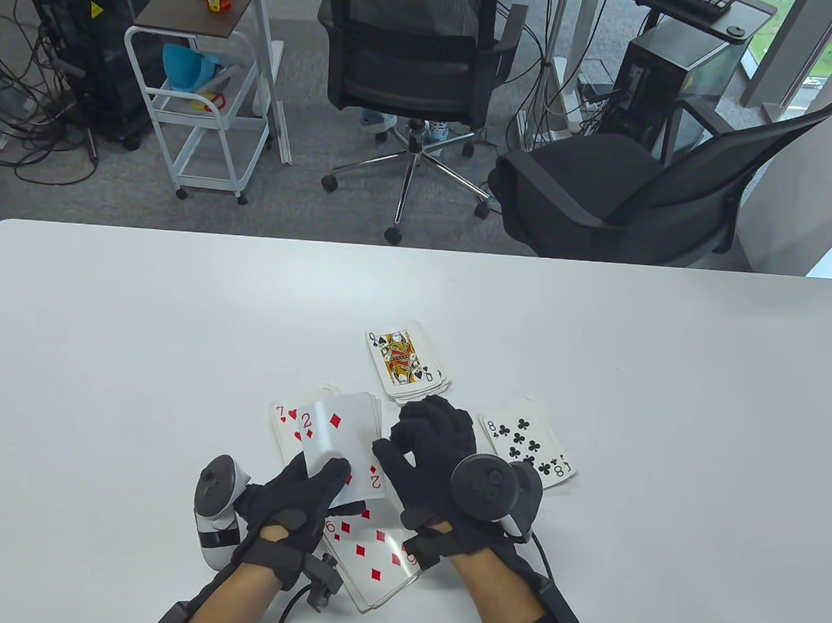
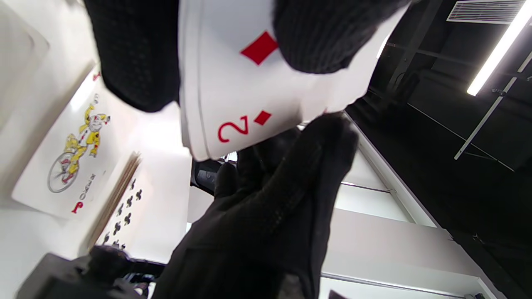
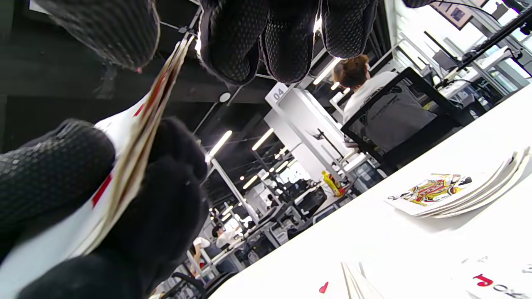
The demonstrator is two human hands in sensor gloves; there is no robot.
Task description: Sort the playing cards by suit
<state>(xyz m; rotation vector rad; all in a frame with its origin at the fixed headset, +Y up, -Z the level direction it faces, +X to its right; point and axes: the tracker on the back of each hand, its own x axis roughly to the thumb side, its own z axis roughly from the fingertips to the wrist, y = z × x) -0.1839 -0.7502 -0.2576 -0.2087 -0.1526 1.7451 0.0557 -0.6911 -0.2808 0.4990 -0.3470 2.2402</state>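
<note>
My left hand (image 1: 327,484) grips a deck of cards (image 1: 343,447) face up, the 2 of diamonds (image 2: 243,89) on top, held just above the table. My right hand (image 1: 398,444) is at the deck's right edge, thumb (image 3: 104,33) on one side and fingers (image 3: 249,37) on the other, pinching the top card. On the table lie a spade pile topped by a queen (image 1: 403,359), a club pile showing the 8 (image 1: 524,444), a heart pile showing the 7 (image 1: 284,426) and a diamond pile showing the 9 (image 1: 372,553), partly under my wrists.
A joker (image 2: 75,153) lies face up beside the club pile. The white table (image 1: 142,353) has its far edge near two office chairs (image 1: 415,61). A white trolley (image 1: 197,105) and computer towers stand on the floor beyond.
</note>
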